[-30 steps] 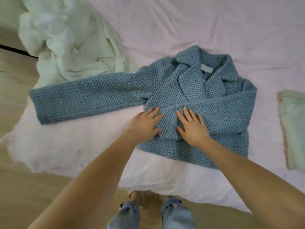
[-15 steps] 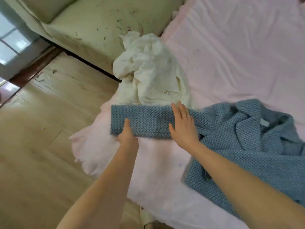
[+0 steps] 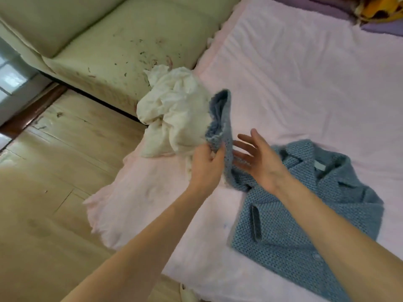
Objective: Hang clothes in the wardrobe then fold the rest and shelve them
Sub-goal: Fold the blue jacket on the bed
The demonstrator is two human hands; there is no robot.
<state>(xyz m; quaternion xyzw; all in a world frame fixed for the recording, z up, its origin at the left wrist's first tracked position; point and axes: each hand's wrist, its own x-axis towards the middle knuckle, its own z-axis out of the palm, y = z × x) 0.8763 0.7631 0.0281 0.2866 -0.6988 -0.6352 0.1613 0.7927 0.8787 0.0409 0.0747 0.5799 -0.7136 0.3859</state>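
A blue knitted jacket lies flat on the pink bed sheet, collar towards the far side. Its left sleeve stands lifted off the sheet, cuff uppermost. My left hand grips that sleeve partway along. My right hand hovers just right of the sleeve, fingers spread and straight, holding nothing. A crumpled white garment lies heaped at the bed's left edge, behind the raised sleeve.
A pale green sofa with dark specks stands past the bed's left side. Wooden floor runs along the left. Purple bedding and something yellow sit at the far right corner.
The sleeve lay flat under both hands half a second ago. My left hand has since gripped and raised it, and my right hand has lifted off the fabric.
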